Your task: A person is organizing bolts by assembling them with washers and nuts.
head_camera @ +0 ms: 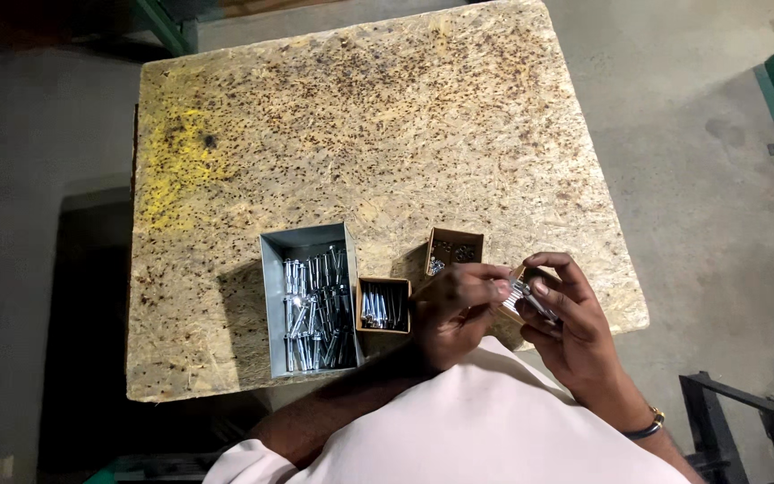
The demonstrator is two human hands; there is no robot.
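A pale pink, short-sleeved top is worn, its fabric plain and unmarked across the chest and shoulders. Both forearms are left bare. A dark band with a gold-coloured clasp or case is seen on the right wrist. No gloves are worn on either hand.

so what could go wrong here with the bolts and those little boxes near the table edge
1. The bolt is pinched only by fingertips of the left hand and right hand, near the table's near edge; a slip would likely drop it to the floor.
2. The small cardboard box of bolts sits right beside the left wrist; a nudge might tip it.
3. The grey metal tray lies close to the table's near edge, so a knock could spill it.
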